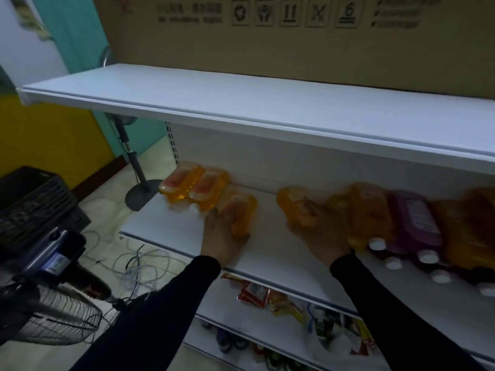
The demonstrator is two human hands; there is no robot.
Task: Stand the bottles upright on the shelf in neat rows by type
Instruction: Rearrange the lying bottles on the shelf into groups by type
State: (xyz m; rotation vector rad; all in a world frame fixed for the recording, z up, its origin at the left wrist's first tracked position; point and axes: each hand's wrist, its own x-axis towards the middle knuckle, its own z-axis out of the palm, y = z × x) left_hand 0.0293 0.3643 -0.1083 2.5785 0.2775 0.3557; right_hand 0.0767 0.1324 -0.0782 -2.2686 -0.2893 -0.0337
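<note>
Bottles of clear amber plastic, filled with orange liquid and labelled in pale pink, lie scattered along the white metal shelf [166,226] — none is plainly upright yet. At about ten o'clock on the shelf two of them [194,184] rest side by side on their backs, touching. Just beside them at their four o'clock, the left hand [219,236] has its fingers closed round a third amber bottle [238,212], gripping it by the lower body.

Toward the middle, at roughly one o'clock from that hand, another amber bottle [298,208] lies tilted on its own. The right hand [330,243] sits next to the large amber bottle [368,218]; blur hides whether its fingers are wrapped on it or only resting against it. Further right lies a purple plastic bottle with a white label [415,220], then more amber ones, their white round caps [376,243] pointing toward the shelf's front edge.

Judging by the look, these are full and fairly heavy, with stiff but smooth, slippery walls — a grip round the waist, across the label, should hold better than one at the cap. Standing them needs a flat set-down on the base, since full, narrow bottles may topple into neighbours.
</note>
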